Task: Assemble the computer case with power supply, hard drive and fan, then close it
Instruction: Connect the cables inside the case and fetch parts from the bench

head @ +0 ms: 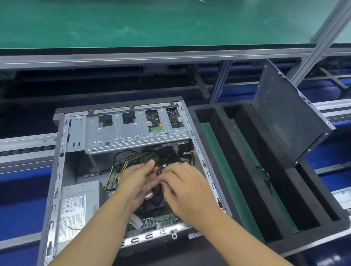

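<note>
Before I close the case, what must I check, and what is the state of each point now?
1. Power supply seated in the case: ok, near left corner.
2. Hard drive in the cage: ok, visible through an opening.
3. Fan mounted: cannot tell, the left hand and right hand cover most of it.
4. Cables connected: not ok, both hands are on them.
5. Side panel fitted: not ok, it leans in the foam tray.
</note>
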### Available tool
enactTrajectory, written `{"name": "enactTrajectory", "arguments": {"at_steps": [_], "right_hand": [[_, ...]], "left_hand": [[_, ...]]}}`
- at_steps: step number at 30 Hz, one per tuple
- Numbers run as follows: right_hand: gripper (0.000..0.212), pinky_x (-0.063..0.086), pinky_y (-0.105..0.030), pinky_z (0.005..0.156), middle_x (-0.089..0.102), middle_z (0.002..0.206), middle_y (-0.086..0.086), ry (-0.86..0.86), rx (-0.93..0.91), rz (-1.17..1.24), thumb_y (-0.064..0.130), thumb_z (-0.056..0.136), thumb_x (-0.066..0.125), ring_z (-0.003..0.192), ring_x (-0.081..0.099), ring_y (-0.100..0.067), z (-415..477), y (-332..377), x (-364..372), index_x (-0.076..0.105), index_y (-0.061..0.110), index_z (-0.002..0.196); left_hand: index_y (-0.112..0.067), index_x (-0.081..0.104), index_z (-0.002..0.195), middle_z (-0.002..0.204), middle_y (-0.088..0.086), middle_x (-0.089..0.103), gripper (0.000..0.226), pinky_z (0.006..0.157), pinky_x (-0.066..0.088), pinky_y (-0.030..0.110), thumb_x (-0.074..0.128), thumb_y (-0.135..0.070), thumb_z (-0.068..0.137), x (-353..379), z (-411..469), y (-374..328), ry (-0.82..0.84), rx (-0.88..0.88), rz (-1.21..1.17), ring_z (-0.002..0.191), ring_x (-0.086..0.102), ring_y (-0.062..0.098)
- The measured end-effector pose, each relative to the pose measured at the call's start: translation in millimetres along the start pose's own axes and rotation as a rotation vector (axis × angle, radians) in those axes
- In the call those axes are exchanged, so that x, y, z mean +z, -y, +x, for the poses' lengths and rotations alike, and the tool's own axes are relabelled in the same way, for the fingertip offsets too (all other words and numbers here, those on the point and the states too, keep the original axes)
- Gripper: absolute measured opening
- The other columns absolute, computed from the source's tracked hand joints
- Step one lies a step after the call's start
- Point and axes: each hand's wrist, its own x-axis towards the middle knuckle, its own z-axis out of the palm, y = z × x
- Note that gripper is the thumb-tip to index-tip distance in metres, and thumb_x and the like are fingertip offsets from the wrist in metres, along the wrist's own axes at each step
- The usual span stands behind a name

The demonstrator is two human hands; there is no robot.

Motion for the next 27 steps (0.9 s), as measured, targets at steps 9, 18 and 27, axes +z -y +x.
{"name": "enactTrajectory", "arguments": {"at_steps": [9,18,27], "right_hand": [[0.045,0.048,-0.040,0.098,0.059,0.128,-0.010,0.597,0.613,0.354,0.027,0.103,0.051,0.114,0.057,-0.026,23,1,22,0.045,0.011,0.144],[0.067,0.048,-0.035,0.108,0.052,0.147,-0.007,0.276,1.070,1.086,0.031,0.107,0.051,0.127,0.056,-0.019,29,-14,37,0.014,0.031,0.163],[0.022,0.055,-0.020,0.068,0.070,0.099,-0.004,0.019,1.197,1.031,0.003,0.103,0.052,0.079,0.061,-0.009,29,-10,41,0.067,0.019,0.100]], "left_hand": [[-0.009,0.046,0.087,0.092,0.027,0.067,0.021,0.070,0.061,0.029,0.066,-0.008,0.093,-5,-2,0,-0.143,0.182,-0.010,0.086,0.074,0.031],[-0.014,0.071,0.098,0.087,0.002,0.078,0.010,0.077,0.057,0.042,0.061,-0.011,0.094,3,-8,6,0.063,0.200,0.553,0.080,0.075,0.021],[-0.036,0.075,0.092,0.095,-0.014,0.073,0.011,0.074,0.051,0.030,0.069,-0.027,0.091,2,-19,3,0.016,0.429,1.068,0.081,0.063,0.008]]}}
